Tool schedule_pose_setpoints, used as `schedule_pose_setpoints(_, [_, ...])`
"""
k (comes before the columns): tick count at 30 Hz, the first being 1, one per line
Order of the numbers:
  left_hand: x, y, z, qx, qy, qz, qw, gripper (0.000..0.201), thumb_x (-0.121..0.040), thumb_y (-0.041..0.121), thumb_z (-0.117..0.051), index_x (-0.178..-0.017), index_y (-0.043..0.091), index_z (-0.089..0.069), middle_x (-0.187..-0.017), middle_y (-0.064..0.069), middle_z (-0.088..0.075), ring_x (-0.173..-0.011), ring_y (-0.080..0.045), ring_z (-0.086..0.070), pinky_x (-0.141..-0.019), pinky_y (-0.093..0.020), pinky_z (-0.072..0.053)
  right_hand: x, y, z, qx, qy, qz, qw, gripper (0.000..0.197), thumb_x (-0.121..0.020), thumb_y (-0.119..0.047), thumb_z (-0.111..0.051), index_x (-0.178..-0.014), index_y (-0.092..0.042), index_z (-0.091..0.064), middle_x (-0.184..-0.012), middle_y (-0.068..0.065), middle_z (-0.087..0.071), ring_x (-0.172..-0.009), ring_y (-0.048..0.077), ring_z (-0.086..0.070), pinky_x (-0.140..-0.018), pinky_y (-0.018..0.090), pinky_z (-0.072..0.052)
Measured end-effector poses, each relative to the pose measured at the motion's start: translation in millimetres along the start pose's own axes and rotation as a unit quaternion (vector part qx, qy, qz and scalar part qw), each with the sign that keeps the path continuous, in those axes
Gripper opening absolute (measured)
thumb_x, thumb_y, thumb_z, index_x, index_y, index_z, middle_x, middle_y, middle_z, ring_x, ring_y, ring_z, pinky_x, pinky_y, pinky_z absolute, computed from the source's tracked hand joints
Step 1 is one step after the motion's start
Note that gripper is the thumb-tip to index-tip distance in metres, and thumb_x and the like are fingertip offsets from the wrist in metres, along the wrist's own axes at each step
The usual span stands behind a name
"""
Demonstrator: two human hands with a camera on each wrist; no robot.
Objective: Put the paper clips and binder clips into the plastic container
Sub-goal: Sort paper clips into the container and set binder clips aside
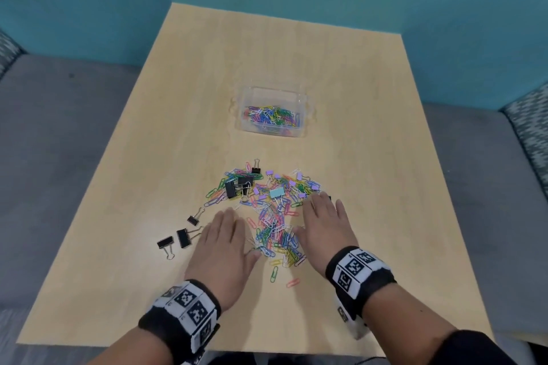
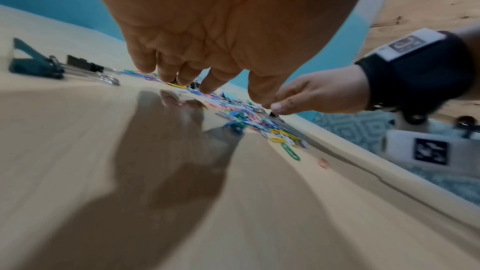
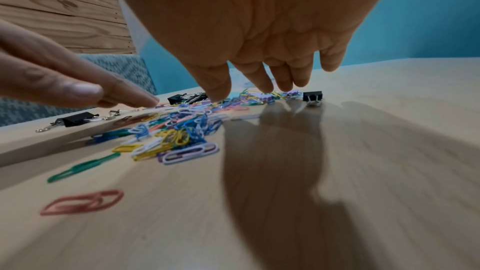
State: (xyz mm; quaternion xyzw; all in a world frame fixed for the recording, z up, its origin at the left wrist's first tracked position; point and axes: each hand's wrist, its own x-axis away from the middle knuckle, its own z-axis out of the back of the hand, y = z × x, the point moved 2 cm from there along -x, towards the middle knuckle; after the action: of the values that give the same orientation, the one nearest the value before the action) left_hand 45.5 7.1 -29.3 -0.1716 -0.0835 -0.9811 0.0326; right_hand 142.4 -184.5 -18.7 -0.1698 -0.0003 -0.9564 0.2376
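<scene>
loose pile of paper clips (image 1: 274, 224) and binder clips (image 1: 237, 187) on the wooden surface (image 1: 370, 187), between both hands. left hand (image 1: 224, 249) palm down at the pile's left edge, fingers (image 2: 207, 83) straight, tips over the clips, holding nothing. right hand (image 1: 324, 230) likewise flat at the right edge, fingers (image 3: 265, 81) spread, nothing held. plastic container (image 1: 271, 111) farther back, well apart, with paper clips inside.

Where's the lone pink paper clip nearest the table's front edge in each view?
Head: pink paper clip low centre, between the wrists, below the pile.
Left wrist: pink paper clip right of centre, blurred, beside the table edge.
Right wrist: pink paper clip lower left, large and blurred.
Shared landmark: the lone green paper clip lies next to it, toward the pile.
</scene>
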Motion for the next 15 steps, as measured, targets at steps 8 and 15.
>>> schedule_pose_setpoints(8, [-24.5, -21.9, 5.2, -0.03, 0.015, 0.031, 0.999, 0.071, -0.092, 0.056, -0.03, -0.143, 0.006, -0.032, -0.155, -0.018, -0.02, -0.142, -0.033, -0.019, -0.115, -0.046, -0.019, -1.3, -6.2, -4.4, 0.043, 0.016, 0.031, 0.998, 0.062, -0.095, -0.047, -0.022, -0.142, -0.01, -0.033, -0.148, 0.009, -0.036, -0.142, 0.033, -0.019, -0.113, 0.058, -0.013])
schedule_pose_setpoints(15, [2.1, -2.7, -7.4, -0.002, 0.009, -0.028, 1.0, 0.069, -0.087, 0.056, -0.028, -0.13, 0.007, -0.05, -0.142, -0.017, -0.043, -0.133, -0.033, -0.039, -0.11, -0.043, -0.027, 7.7, -4.6, -3.8, 0.026, 0.009, 0.022, 0.999, 0.061, -0.093, -0.048, -0.025, -0.14, -0.01, -0.037, -0.145, 0.01, -0.039, -0.141, 0.032, -0.023, -0.113, 0.057, -0.013])
